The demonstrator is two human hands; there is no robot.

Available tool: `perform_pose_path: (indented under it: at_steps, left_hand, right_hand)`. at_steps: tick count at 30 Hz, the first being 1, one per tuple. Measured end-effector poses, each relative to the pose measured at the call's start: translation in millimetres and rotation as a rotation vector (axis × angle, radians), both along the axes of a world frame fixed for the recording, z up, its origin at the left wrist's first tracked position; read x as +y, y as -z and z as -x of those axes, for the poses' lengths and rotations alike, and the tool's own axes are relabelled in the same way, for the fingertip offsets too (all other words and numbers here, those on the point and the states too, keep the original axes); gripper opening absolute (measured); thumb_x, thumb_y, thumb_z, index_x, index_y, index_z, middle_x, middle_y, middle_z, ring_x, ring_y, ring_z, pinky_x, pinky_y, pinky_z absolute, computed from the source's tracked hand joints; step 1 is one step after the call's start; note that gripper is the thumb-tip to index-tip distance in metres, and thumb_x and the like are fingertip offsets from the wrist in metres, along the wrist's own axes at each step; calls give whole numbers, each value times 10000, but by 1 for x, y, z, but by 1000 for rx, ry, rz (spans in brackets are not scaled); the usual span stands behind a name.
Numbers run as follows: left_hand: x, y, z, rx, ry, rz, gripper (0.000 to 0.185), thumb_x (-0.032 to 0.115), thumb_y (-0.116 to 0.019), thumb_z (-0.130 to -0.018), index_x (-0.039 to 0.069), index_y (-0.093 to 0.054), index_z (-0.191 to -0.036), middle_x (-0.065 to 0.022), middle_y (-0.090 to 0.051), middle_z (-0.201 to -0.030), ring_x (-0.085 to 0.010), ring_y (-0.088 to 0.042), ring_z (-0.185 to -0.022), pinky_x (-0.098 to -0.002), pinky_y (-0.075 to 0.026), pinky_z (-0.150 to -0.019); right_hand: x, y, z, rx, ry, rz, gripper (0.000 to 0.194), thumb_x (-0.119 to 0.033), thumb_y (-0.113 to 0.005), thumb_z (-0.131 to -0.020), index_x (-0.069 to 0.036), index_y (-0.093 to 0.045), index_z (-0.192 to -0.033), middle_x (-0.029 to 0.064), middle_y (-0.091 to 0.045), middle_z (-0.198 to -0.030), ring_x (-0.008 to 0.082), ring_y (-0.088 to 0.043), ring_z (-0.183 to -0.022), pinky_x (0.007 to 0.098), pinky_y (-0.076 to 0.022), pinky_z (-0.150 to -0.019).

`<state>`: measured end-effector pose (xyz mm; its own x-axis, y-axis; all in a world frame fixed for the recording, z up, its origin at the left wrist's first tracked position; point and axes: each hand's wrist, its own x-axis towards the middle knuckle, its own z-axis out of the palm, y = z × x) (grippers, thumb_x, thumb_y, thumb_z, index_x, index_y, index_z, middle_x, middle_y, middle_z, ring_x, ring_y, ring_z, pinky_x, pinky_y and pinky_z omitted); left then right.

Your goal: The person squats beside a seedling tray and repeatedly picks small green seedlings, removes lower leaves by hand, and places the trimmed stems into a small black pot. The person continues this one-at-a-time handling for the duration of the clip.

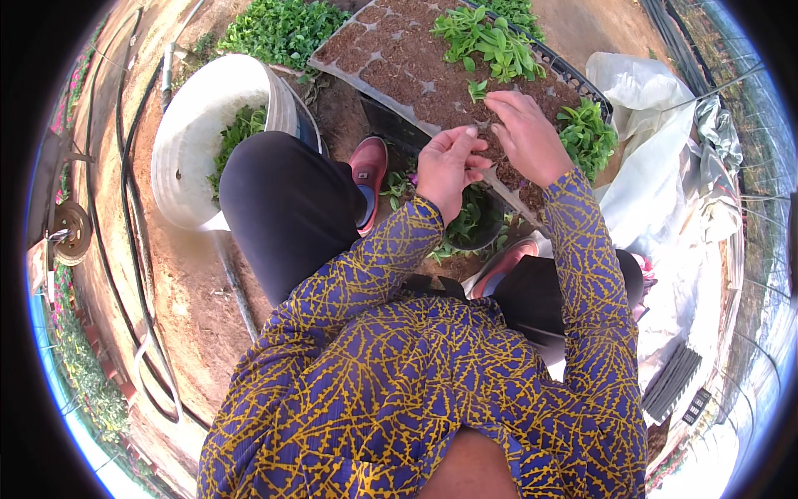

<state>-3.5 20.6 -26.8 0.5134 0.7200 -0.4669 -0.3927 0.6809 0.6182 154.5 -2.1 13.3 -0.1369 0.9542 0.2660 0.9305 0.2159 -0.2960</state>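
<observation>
Before me lies a soil-filled seedling tray with pale star-shaped marks between its cells. My right hand is over its near part, fingers stretched out and thumb apart, with nothing seen between them. Just beyond those fingertips a small green cutting stands at the soil. My left hand is above the tray's near edge, thumb against the curled index finger; whether something thin is pinched there is hidden. Under the left hand, a dark pot holds leafy cuttings. A heap of cuttings lies across the tray's far side.
A tilted white bucket with greenery inside is by my left knee. More leafy plants grow behind the tray, and a bunch sits at its right. Plastic sheeting covers the right side. Black hoses run along the left ground.
</observation>
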Motion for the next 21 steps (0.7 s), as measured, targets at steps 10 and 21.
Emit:
perform_pose_path:
  at_steps: [10,21]
  left_hand:
    - [-8,4,-6,-146,109,45,160,144,-644,-899,28,-593,-997,-46,-666,-847,-101,-622,-670,-211,-499,-565]
    - [-24,-12,-3,-38,424,-269,149,101,-667,-875,-10,-630,-967,-61,-664,-818,-102,-623,-663,-208,-510,-591]
  right_hand:
    - [-65,-16,10,324,15,-29,342,7,-639,-784,-3,-593,-1123,121,-563,-1165,290,-577,-1046,345,-473,-898]
    - [-98,-17,-2,1341,258,408,533,-89,-729,-813,21,-480,-1272,47,-593,-1026,90,-594,-917,241,-514,-796]
